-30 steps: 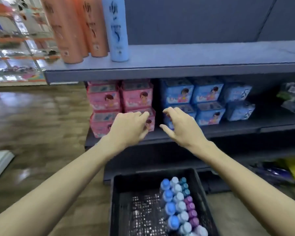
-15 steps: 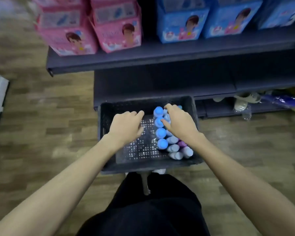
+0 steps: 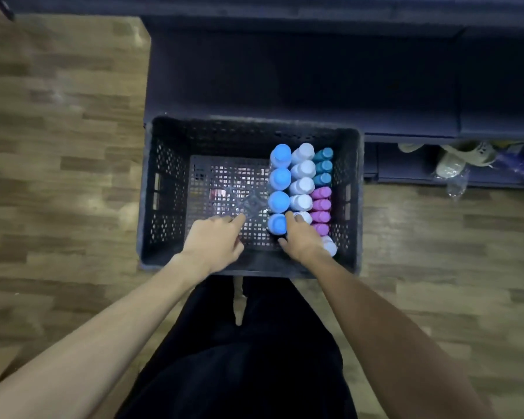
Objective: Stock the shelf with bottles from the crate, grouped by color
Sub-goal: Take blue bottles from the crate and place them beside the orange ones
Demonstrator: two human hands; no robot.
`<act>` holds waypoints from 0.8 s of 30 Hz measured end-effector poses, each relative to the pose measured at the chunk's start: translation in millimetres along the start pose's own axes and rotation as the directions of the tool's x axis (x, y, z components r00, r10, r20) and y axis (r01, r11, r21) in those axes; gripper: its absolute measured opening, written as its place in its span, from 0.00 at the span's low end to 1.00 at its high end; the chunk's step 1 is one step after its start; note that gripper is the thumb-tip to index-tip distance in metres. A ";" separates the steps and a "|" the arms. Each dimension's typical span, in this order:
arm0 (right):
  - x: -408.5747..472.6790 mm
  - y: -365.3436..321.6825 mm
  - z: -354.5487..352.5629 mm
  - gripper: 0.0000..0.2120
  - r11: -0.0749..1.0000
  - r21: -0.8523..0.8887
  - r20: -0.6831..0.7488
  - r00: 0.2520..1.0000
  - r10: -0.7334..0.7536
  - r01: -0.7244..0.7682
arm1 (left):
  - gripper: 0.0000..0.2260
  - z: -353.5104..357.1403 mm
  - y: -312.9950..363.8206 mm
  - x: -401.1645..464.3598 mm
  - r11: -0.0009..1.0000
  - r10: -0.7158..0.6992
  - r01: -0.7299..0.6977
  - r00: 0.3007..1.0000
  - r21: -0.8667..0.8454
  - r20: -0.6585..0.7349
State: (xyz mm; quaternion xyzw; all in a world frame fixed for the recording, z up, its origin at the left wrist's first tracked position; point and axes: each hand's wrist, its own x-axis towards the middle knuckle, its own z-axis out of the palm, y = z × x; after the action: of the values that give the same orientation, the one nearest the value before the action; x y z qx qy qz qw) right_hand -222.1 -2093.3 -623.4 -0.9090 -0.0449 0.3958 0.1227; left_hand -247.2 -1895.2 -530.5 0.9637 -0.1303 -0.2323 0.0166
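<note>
Bottles fill only the right side of the black crate (image 3: 164,189), yet the largest thing in view is the wooden floor (image 3: 58,146), then the dark shelf unit (image 3: 285,71) above the crate, its upper levels cut off by the frame. The person's black trousers (image 3: 239,358) cover the bottom centre. The crate's perforated base lies bare on the left. The bottles stand upright in three rows seen from above: bright blue caps (image 3: 280,176), white caps (image 3: 301,186), then teal caps (image 3: 323,166) with pink caps (image 3: 320,207) behind them toward the person. No labels or writing can be read; only the tops show. The left hand (image 3: 214,243) reaches over the crate's near wall with fingers loosely extended above the bare base, holding nothing. The right hand (image 3: 300,240) covers the nearest white and pink caps; its fingers seem to touch the nearest blue cap, but motion blur leaves any grip uncertain. Pale, blurred objects (image 3: 451,161) sit on the lowest shelf at right.
</note>
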 end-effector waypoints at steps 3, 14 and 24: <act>20.2 2.2 23.8 0.30 0.998 0.042 -0.011 0.999 0.038 -0.037 | 0.14 27.0 -4.8 5.5 0.996 -0.074 0.076 0.996 -0.045 0.043; 45.5 3.7 57.0 0.27 0.995 0.038 -0.247 0.963 0.104 -0.098 | 0.14 86.1 -1.2 19.7 0.983 -0.131 0.144 0.985 -0.114 0.112; 14.6 -2.6 31.2 0.23 0.986 0.168 -0.314 0.946 0.077 -0.025 | 0.12 54.9 -7.9 -0.7 0.983 -0.134 0.132 0.991 -0.129 -0.005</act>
State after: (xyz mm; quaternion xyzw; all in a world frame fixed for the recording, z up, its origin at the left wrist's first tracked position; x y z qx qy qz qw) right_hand -234.9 -2082.4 -653.5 -0.9489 0.0313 0.2490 0.1912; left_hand -270.6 -1885.8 -579.9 0.9687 -0.0503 -0.2344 0.0641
